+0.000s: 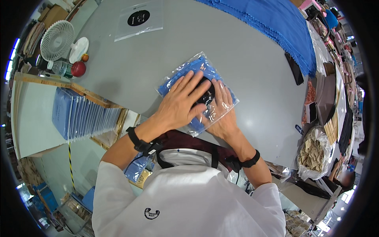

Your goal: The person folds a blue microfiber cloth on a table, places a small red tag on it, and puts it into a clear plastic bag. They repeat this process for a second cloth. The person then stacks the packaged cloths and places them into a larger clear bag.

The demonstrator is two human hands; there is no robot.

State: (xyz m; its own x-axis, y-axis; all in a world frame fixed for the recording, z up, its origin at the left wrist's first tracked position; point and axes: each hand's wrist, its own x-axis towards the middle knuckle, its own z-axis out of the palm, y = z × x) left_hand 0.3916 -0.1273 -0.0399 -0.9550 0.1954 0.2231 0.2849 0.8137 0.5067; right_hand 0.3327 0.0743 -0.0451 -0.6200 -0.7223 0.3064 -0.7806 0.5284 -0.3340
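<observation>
A clear plastic zip bag (pixel 232 103) lies tilted on the grey table in front of me, with folded blue cloth (pixel 207 67) inside. Its film bears a black round print (pixel 208 94), partly covered by fingers. My left hand (pixel 181 102) rests flat across the top of the bag, fingers slightly spread. My right hand (pixel 221 111) is seen through the clear film at the bag's zip-edge side. Its straight fingers lie by the cloth, seemingly inside the bag, and the zip edge crosses it near the wrist. Neither hand is closed around anything.
Another clear bag with a black oval print (pixel 138 18) lies at the far left. Blue cloth (pixel 275 22) is stacked far right, beside a dark phone (pixel 294 68). Left are a white fan (pixel 57 40), a bottle (pixel 61 68), a red fruit (pixel 78 69) and a row of filled bags (pixel 88 114).
</observation>
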